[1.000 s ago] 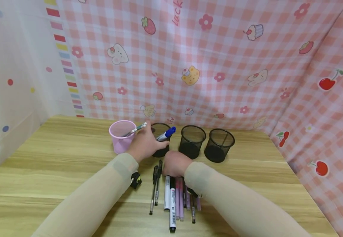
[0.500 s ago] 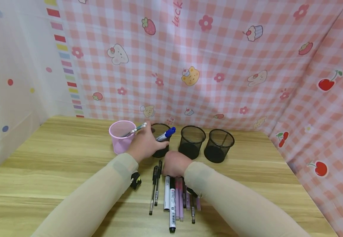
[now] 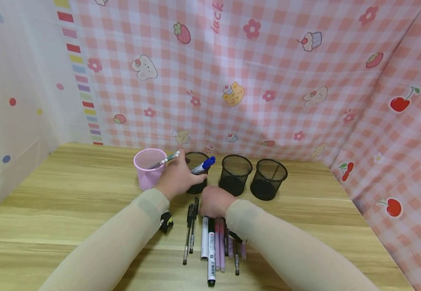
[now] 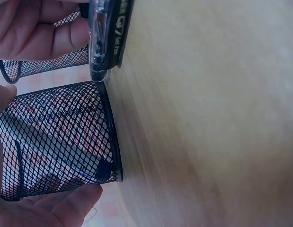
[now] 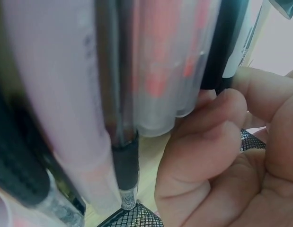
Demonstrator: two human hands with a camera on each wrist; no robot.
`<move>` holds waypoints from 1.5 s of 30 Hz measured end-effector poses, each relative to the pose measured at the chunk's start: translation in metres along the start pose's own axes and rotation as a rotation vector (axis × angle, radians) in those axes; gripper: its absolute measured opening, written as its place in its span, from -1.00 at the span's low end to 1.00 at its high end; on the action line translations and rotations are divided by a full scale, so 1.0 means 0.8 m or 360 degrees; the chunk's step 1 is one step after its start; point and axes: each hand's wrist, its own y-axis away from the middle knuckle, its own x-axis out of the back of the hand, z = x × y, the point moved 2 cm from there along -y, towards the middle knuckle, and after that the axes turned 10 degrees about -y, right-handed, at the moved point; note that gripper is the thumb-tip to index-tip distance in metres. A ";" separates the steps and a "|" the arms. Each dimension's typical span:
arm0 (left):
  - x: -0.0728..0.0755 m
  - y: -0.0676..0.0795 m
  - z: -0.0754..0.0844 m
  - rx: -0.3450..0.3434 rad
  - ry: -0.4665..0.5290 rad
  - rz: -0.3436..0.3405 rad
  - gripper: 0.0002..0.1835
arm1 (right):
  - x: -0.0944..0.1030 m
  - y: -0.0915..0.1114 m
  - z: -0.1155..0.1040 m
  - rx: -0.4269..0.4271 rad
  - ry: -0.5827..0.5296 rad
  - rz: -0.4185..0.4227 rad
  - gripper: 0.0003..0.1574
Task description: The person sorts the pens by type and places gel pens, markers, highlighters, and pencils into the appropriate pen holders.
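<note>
My left hand [image 3: 180,174] grips a black mesh pen holder [image 4: 61,137], with fingers and thumb on opposite sides of it. A blue-capped marker [image 3: 204,165] leans inside that holder. My right hand [image 3: 217,201] is just in front, knuckles up over the far ends of a row of pens. In the right wrist view its curled fingers [image 5: 203,151] pinch the black end of a white marker [image 5: 238,52]. A second white marker [image 3: 211,254] and pink-and-lilac highlighters [image 3: 219,246] lie alongside. Two black gel pens [image 3: 188,234] lie to the left of the row.
A pink mesh holder [image 3: 149,173] with white-tipped pencils [image 3: 166,159] stands at the left. Two more black mesh holders [image 3: 233,182] stand to the right, in front of the checked cloth [image 3: 254,133]. A small black-and-yellow object [image 3: 166,222] shows beside the left sleeve.
</note>
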 end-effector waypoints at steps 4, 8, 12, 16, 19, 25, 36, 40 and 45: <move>-0.001 0.001 -0.001 0.0002 0.0015 0.0006 0.06 | -0.001 0.000 0.001 0.0019 -0.0032 -0.0006 -0.53; -0.002 0.002 -0.002 -0.0002 0.0014 0.0019 0.05 | 0.000 0.005 0.001 0.0027 -0.0042 0.0011 -0.56; -0.002 0.002 -0.003 -0.0011 0.0008 0.0036 0.04 | 0.002 0.007 0.004 0.0024 -0.0030 0.0044 -0.61; -0.002 0.003 -0.003 -0.0026 -0.0013 0.0046 0.03 | 0.003 0.008 0.010 0.0033 -0.0069 0.0068 -0.55; -0.002 0.003 -0.002 -0.0031 -0.0019 0.0046 0.03 | 0.006 0.011 0.014 0.0045 -0.0181 0.0101 -0.48; -0.002 0.001 -0.001 -0.0007 -0.0040 0.0055 0.03 | 0.025 0.027 0.015 0.0035 -0.0450 0.0223 -0.66; -0.001 0.000 0.001 0.0006 -0.0038 0.0053 0.05 | 0.069 0.052 0.023 0.0056 -0.0706 0.0522 -0.61; -0.001 -0.001 0.001 -0.0003 -0.0020 0.0056 0.03 | 0.079 0.058 0.028 0.0148 -0.0813 0.0664 -0.62; 0.000 0.000 0.001 -0.0004 -0.0018 0.0073 0.00 | 0.083 0.063 0.029 0.0319 -0.0985 0.0883 -0.61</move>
